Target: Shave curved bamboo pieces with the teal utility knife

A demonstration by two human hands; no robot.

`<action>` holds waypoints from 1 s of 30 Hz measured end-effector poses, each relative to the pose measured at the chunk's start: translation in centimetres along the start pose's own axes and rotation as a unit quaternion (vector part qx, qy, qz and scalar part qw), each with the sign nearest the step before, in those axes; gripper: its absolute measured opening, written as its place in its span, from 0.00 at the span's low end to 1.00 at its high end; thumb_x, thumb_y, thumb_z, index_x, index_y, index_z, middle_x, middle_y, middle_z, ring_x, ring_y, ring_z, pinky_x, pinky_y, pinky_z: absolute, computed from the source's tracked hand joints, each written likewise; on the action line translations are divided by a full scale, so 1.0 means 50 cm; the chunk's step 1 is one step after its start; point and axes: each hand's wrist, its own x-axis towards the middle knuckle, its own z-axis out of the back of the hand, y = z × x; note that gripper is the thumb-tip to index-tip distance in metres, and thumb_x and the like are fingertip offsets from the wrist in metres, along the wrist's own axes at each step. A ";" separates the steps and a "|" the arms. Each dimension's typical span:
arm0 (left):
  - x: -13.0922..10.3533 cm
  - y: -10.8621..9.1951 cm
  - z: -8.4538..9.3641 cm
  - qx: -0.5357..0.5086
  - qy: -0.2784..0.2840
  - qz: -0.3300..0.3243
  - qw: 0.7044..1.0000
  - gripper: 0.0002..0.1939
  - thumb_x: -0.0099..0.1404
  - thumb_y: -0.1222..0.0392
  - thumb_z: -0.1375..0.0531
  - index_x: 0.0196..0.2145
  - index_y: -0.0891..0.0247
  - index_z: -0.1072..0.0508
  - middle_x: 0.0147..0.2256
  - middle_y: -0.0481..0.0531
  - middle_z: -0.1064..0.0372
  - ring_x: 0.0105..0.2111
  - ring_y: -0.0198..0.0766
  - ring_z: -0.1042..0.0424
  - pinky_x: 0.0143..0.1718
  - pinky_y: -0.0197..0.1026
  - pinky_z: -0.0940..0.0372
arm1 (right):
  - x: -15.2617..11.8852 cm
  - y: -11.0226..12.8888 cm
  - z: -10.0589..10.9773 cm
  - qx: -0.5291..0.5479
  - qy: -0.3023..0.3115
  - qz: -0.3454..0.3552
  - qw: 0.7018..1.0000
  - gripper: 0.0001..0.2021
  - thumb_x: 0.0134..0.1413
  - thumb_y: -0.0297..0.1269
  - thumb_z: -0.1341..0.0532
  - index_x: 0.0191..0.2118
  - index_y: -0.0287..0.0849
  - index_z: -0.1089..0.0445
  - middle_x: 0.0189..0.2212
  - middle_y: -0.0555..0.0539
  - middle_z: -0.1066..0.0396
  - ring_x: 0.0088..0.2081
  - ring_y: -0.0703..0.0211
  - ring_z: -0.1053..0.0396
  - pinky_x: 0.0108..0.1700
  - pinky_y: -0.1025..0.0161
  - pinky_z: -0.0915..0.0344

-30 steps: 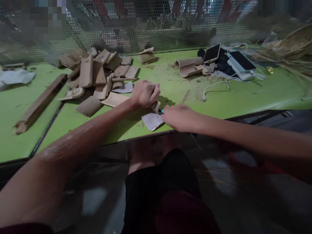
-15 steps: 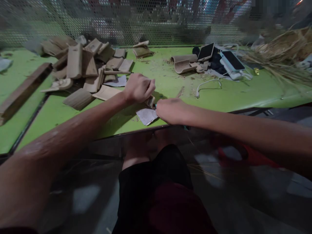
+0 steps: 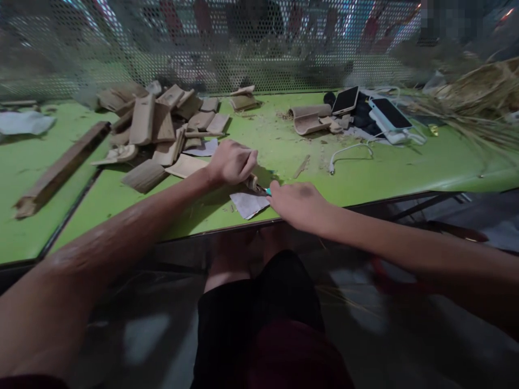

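My left hand [image 3: 233, 162] is closed around a small pale wooden or bamboo piece [image 3: 253, 182], most of it hidden under the fingers. To its right, my right hand [image 3: 300, 204] grips a slim tool with a teal handle [image 3: 268, 192]. The tool's thin dark front end meets the piece or lies just beside it; its exact kind is not clear. Beneath both hands a scrap of whitish paper [image 3: 248, 206] lies at the green table's [image 3: 194, 216] front edge. Just behind my left wrist lies a curved pale slab [image 3: 185, 166].
A heap of curved bamboo pieces [image 3: 141, 120] lies back left, beside a long wooden bar [image 3: 65, 167]. Two phones [image 3: 345, 101], a white cable [image 3: 348, 148] and a split bamboo tube [image 3: 310, 119] are back right. Dry straw [image 3: 478, 97] covers the right end. A perforated screen [image 3: 251, 59] stands behind.
The view has shifted, so the table sits lower in it. My right hand has drawn slightly away from my left, and more of the teal handle and dark front end shows.
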 end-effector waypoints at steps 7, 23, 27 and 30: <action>0.002 0.001 -0.005 0.022 0.010 0.029 0.999 0.27 0.74 0.54 0.58 0.17 0.59 0.45 0.15 0.49 0.48 0.17 0.34 0.53 0.25 0.45 0.56 | 0.018 -0.011 0.021 -0.022 0.052 0.084 0.995 0.18 0.56 0.17 0.50 0.44 0.31 0.26 0.37 0.36 0.28 0.34 0.53 0.28 0.31 0.61 0.39; -0.003 0.000 -0.001 0.002 -0.015 -0.008 1.000 0.26 0.74 0.53 0.59 0.18 0.59 0.49 0.15 0.46 0.52 0.17 0.34 0.55 0.24 0.44 0.58 | 0.020 -0.021 0.020 0.026 0.059 0.074 0.995 0.15 0.61 0.23 0.48 0.46 0.29 0.25 0.42 0.31 0.27 0.36 0.54 0.28 0.35 0.60 0.36; -0.004 0.001 0.000 0.014 0.001 -0.001 1.000 0.26 0.75 0.53 0.59 0.18 0.58 0.50 0.15 0.47 0.51 0.17 0.34 0.55 0.25 0.45 0.58 | 0.012 -0.011 0.012 0.001 0.038 0.082 0.996 0.15 0.61 0.21 0.49 0.44 0.29 0.25 0.41 0.32 0.28 0.36 0.54 0.29 0.34 0.61 0.37; -0.004 0.002 0.003 0.012 0.024 0.016 1.000 0.26 0.75 0.53 0.59 0.18 0.58 0.51 0.16 0.47 0.52 0.18 0.34 0.56 0.26 0.45 0.58 | 0.013 -0.001 0.022 0.001 0.055 0.071 0.996 0.16 0.56 0.17 0.48 0.43 0.30 0.25 0.38 0.35 0.28 0.34 0.55 0.29 0.33 0.61 0.37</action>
